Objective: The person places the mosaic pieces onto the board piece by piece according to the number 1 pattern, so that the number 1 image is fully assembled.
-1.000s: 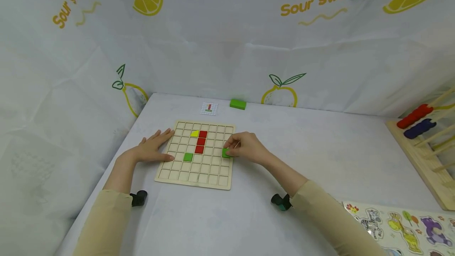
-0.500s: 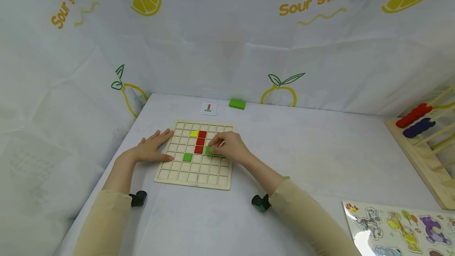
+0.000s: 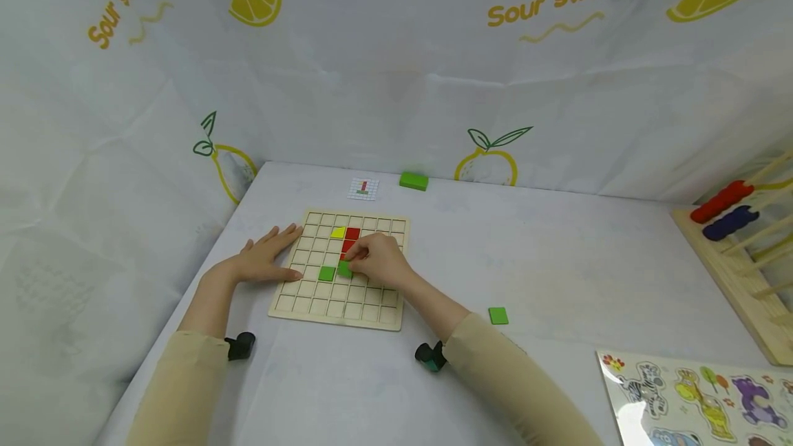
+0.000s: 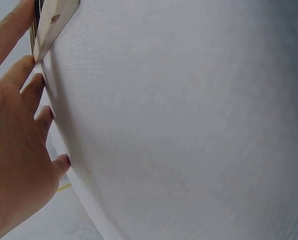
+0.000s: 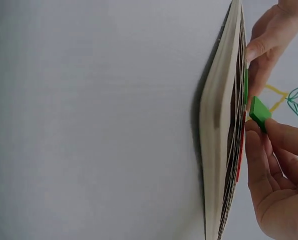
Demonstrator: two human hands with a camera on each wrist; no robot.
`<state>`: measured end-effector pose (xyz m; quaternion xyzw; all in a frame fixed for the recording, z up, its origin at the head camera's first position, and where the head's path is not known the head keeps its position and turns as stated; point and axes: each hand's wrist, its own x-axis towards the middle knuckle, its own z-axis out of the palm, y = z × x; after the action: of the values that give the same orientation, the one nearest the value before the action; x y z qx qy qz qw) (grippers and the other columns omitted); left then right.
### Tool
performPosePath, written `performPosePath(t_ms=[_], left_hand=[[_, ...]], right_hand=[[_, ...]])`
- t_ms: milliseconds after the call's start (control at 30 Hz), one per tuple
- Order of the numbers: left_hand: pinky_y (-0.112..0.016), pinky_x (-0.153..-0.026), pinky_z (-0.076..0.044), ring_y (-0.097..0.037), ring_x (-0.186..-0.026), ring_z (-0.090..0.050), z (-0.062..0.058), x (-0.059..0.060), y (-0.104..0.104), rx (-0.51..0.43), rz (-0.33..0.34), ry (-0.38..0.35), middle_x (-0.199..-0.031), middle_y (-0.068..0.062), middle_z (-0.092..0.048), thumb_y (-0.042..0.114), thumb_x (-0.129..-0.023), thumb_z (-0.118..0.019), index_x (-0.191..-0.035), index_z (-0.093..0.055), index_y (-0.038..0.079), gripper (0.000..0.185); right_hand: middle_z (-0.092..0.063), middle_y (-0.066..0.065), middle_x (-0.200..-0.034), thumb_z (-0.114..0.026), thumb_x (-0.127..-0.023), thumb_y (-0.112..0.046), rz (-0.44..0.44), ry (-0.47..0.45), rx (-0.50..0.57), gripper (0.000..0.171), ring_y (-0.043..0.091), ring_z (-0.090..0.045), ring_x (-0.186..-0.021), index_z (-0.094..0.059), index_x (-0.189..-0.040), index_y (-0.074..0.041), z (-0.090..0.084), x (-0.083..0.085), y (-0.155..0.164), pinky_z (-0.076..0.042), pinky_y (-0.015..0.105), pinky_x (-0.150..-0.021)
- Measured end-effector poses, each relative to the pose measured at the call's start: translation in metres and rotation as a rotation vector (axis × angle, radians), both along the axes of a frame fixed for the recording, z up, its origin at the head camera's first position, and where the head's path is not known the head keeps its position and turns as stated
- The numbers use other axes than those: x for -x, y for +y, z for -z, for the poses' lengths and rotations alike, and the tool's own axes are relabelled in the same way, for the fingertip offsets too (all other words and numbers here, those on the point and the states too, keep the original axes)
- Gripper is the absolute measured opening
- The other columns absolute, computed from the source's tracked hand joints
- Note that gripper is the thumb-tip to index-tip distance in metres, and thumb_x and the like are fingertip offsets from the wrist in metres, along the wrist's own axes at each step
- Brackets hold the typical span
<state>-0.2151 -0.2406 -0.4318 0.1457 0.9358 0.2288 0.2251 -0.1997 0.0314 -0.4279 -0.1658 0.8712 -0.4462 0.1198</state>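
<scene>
Pattern card [image 3: 363, 188] print too small; animal puzzle [image 3: 700, 394] cropped.

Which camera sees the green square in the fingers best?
The right wrist view: the green square shows whole, pinched above the board. The head view shows only a sliver behind the right hand. The left wrist view shows none.

Green tile [image 3: 344, 268], pale gridded board [image 3: 310, 305]

Bright, even, diffuse light; soft faint shadows; head view sharp, edges bowed; wrist views blurred close-up.
</scene>
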Motion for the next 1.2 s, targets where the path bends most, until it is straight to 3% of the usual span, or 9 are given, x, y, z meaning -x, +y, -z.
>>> performPosePath(t_ms=[433,1200], left_hand=[[-0.079,-0.113,0.002,-0.047,-0.154,-0.001,0.0005,-0.0005,-0.0012,-0.003,0.001,0.002,-0.168,-0.017,-0.009,0.052,-0.085,-0.070,-0.160,-0.016,0.014,0.100],[-0.078,-0.113,0.002,-0.045,-0.154,-0.001,0.0029,0.0017,-0.0022,-0.002,0.004,-0.004,-0.168,-0.015,-0.010,0.053,-0.084,-0.070,-0.160,-0.016,0.015,0.100]], right_hand=[[-0.076,0.004,-0.082,-0.076,-0.082,-0.006,0.001,0.011,-0.043,0.005,0.007,-0.060,-0.071,-0.078,-0.086,-0.008,0.0008,-0.0043,-0.0072,-0.046,0.018,-0.064],[-0.077,0.003,-0.085,-0.077,-0.083,-0.010,-0.038,0.043,-0.094,0.005,0.008,-0.063,-0.076,-0.078,-0.088,-0.008,0.0028,-0.0034,-0.0075,-0.048,0.019,-0.067]])
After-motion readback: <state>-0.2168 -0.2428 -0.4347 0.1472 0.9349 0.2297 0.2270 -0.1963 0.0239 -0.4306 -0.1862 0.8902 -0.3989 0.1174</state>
